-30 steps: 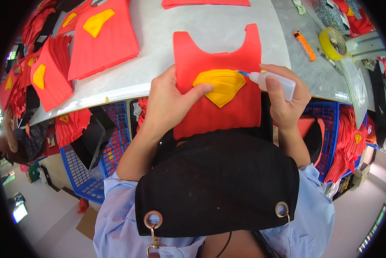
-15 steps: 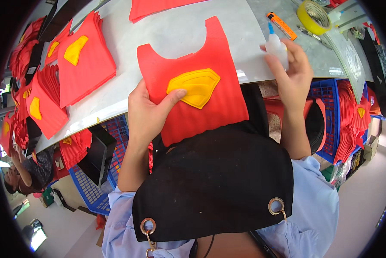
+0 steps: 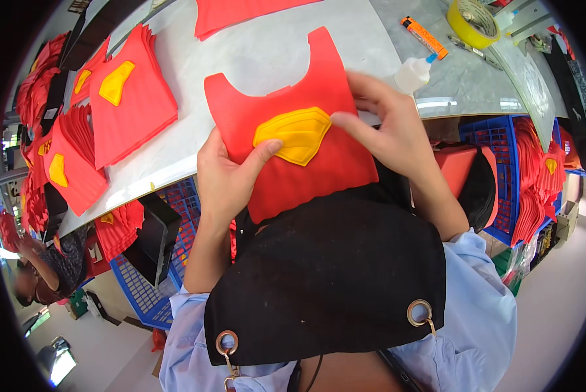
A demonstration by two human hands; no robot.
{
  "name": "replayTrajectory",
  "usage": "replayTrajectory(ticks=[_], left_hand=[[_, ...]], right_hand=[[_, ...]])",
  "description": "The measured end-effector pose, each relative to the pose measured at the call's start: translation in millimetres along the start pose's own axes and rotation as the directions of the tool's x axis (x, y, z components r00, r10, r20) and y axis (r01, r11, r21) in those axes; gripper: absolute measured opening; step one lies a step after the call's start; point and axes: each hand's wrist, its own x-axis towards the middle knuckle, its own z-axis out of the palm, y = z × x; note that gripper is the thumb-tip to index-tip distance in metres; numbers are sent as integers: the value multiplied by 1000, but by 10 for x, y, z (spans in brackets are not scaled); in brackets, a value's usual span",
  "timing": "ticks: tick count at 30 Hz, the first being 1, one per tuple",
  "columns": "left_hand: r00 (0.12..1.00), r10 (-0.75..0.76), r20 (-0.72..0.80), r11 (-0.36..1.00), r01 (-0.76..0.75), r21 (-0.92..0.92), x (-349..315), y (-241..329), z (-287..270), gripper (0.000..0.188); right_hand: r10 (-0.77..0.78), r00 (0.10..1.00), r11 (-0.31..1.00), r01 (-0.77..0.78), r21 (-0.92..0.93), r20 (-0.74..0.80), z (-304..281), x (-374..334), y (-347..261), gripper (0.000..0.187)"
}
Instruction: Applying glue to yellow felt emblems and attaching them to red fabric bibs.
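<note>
A red cut fabric piece (image 3: 293, 189) with a rounded neck notch lies across the table edge and my black apron (image 3: 325, 281). It bears a yellow shield-shaped patch (image 3: 299, 134). My left hand (image 3: 231, 176) grips the piece's left side, its thumb pressing on the patch's left part. At the right edge is my right hand (image 3: 391, 127), thumb at the patch's right corner and fingers by the fabric's edge, partly hidden and slightly blurred. Just beyond it, a white squeeze bottle (image 3: 412, 75) with a blue tip stands tilted on the table.
An orange box-like stick (image 3: 425, 38), a yellow tape roll (image 3: 474, 23) and a slim cutter (image 3: 475, 52) lie at the back right. Stacks of red pieces (image 3: 136, 108) with yellow patches cover the left. Blue baskets (image 3: 489, 134) flank me. Another person (image 3: 61, 261) is at far left.
My right hand has let go of the squeeze bottle, leaving it on the table, and has moved left to the red piece. The left hand keeps its hold.
</note>
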Motion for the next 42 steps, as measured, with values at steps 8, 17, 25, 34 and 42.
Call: replayTrajectory(ticks=[8,17,25,34,42], left_hand=[[999,42,25,990,-39,-136,26,3,-59,34],[999,28,46,970,-16,-241,70,45,-146,30],[999,31,-18,969,-34,-246,17,68,-138,21],[992,89,-87,989,-98,-111,42,-51,-173,21],[993,82,-81,979,-96,-182,20,-47,-164,30]], right_hand=[[261,835,741,-495,454,485,11,195,-25,36],[292,910,720,-412,559,295,173,186,-84,31],[318,904,622,-427,656,286,215,179,-2,31],[326,913,687,-406,603,244,261,184,-43,31],[297,941,743,-336,579,165,314,166,-79,28]])
